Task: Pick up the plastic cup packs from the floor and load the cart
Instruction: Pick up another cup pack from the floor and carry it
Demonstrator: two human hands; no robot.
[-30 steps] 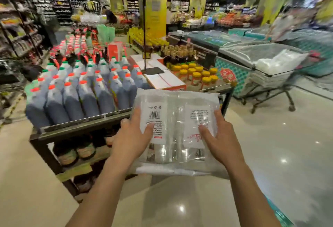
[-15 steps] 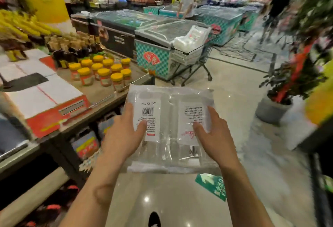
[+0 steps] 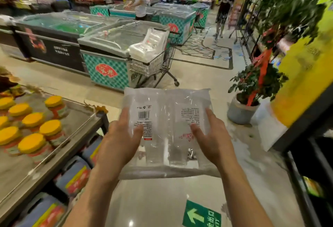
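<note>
Plastic cup packs lie flat between my left grip and right grip, thumbs pinching each side against slipping, the cart well ahead of both.

The cup pack is showing clear, glossy plastic film, wrinkling along its edges, while its white printed labels are looking matt. The floor is gleaming, polished and smooth, mirroring the ceiling lights. The shopping cart is showing thin metal wire, and the packs piled in it are looking like milky, shiny plastic. The freezer lids are glinting like glass. The yellow jar lids are looking matt, and the grey plant pot is looking dull.
</note>
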